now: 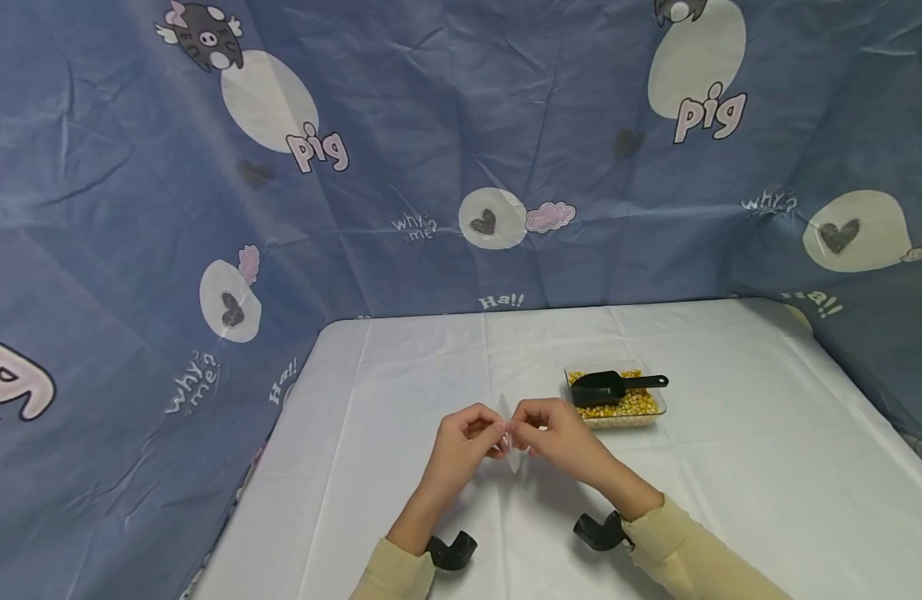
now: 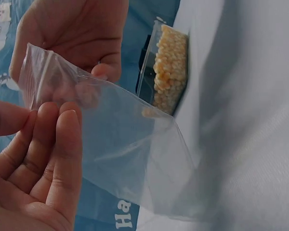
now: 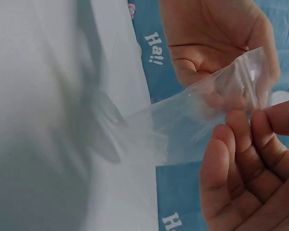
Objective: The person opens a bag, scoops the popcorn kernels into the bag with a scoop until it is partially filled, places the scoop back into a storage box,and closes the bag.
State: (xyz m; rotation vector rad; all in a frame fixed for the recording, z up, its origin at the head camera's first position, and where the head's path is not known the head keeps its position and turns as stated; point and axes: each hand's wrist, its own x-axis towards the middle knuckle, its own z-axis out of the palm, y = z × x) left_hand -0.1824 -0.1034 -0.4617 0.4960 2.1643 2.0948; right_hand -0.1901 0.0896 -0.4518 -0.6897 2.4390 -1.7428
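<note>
- The clear plastic bag [image 1: 512,440] is small, thin and see-through, held up off the white table [image 1: 731,467] at its top edge, just in front of the tray of corn kernels [image 1: 614,406] and to that tray's left.
- Its top edge is pinched between the left hand [image 1: 464,437] and the right hand [image 1: 547,433], which meet at that edge.
- The bag hangs down from the fingers, its body flat and slack, lightly creased; it looks empty [image 2: 130,149].
- In the right wrist view the bag [image 3: 197,125] stretches away from the fingertips toward the table.
</note>
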